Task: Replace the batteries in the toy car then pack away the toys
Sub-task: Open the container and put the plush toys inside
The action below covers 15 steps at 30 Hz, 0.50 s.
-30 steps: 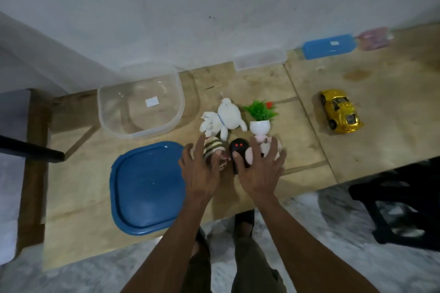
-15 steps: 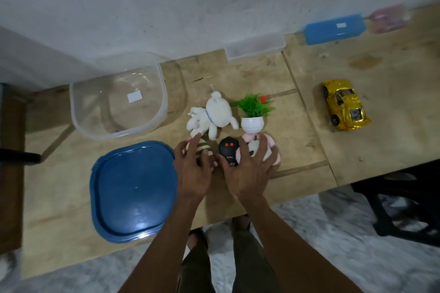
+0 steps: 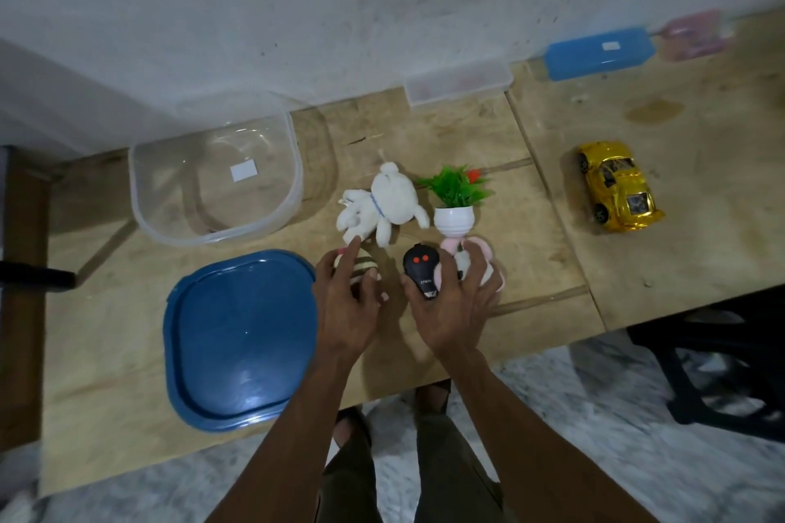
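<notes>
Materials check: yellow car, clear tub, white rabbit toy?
Yellow car: probably plastic with metallic chrome-gold finish; mirror-like highlights. Clear tub: transparent, slightly frosted plastic; the table shows through it. White rabbit toy: soft plush fabric by its fuzzy matte surface and limp limbs.

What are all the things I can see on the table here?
tub: 1, clear, far left of table, nothing in it
lid: 1, blue, near left, flat, in front of the tub
bunny: 1, white plush, middle, lying down
plant: 1, green leaves in a white pot, right of the bunny
striped toy: 1, cream and brown, under the left hand
remote: 1, black with two red buttons, at the right hand's thumb
pink toy: 1, pink and white, under the right hand
car: 1, gold, right side, alone
small box: 1, clear, by the wall
blue box: 1, by the wall, far right
pink thing: 1, blurry, beside the blue box
table: 1, wooden
hands: 2, left hand on the striped toy, right hand on the pink toy
</notes>
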Motion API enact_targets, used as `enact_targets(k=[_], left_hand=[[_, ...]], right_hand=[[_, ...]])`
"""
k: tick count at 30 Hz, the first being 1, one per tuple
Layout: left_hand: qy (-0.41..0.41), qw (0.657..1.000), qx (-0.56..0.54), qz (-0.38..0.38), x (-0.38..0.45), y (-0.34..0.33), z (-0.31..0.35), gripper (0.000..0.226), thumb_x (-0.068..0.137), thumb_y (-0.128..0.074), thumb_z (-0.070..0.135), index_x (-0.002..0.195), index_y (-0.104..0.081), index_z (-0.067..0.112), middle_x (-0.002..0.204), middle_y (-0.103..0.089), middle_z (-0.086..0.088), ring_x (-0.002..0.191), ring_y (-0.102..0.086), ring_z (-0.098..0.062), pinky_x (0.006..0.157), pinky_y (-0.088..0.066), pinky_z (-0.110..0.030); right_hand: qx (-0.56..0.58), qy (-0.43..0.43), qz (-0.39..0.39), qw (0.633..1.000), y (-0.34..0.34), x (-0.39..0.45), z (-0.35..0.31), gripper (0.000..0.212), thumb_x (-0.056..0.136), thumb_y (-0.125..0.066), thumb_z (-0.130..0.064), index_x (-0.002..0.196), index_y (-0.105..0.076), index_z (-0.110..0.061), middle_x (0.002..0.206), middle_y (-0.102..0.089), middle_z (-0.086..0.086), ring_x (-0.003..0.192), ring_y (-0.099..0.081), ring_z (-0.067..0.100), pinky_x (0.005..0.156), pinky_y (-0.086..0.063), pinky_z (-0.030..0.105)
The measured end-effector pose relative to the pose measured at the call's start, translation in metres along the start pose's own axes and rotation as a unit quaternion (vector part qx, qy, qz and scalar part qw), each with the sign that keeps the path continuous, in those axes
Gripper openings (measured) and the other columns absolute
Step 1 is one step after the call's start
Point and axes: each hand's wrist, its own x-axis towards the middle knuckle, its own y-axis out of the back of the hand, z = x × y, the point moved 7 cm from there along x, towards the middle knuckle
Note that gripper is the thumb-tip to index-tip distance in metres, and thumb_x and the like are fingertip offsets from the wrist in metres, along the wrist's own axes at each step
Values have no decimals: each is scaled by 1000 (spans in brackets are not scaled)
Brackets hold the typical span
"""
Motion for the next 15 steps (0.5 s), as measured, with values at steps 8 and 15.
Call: enact_targets(k=[8,15], left_hand=[[27,1000,-16,0,-16,13,7,59,94,-50,38,151,-40,28,144,-43,-13,128,-44,-30,111,-37,-55],[-4,995,-18,94,-24,64,46,57,96,-49,42,151,-41,27,146,-39,-8,129,-43,-30,107,-40,-58]], right_hand=[[85,27,-30,996,20,3,-3,63,82,-67,-55,126,-64,-11,141,-46,23,131,-42,47,111,-22,44],[187,40,-4,982,73,38,-61,60,80,-71,-53,125,-66,-13,144,-44,20,134,-40,43,114,-21,36]])
